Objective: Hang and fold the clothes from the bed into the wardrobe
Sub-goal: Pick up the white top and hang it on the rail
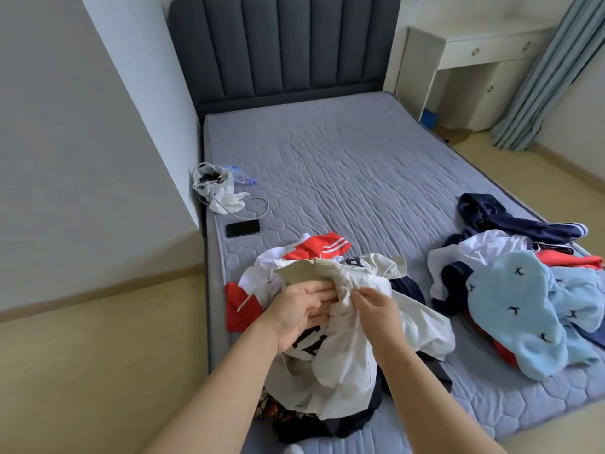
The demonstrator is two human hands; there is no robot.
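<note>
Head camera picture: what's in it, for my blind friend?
The right hand pinches a cream top that the left hand supports, over a clothes pile on a grey bed. A second pile lies farther right, a black phone farther left.

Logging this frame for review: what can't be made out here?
Head view only:
- Wardrobe: outside the frame.
- Black lettering on the cream garment: broken up by folds and the left hand.
- Dark clothes beneath: mostly covered by that garment.
- White bag contents: too small.
</note>
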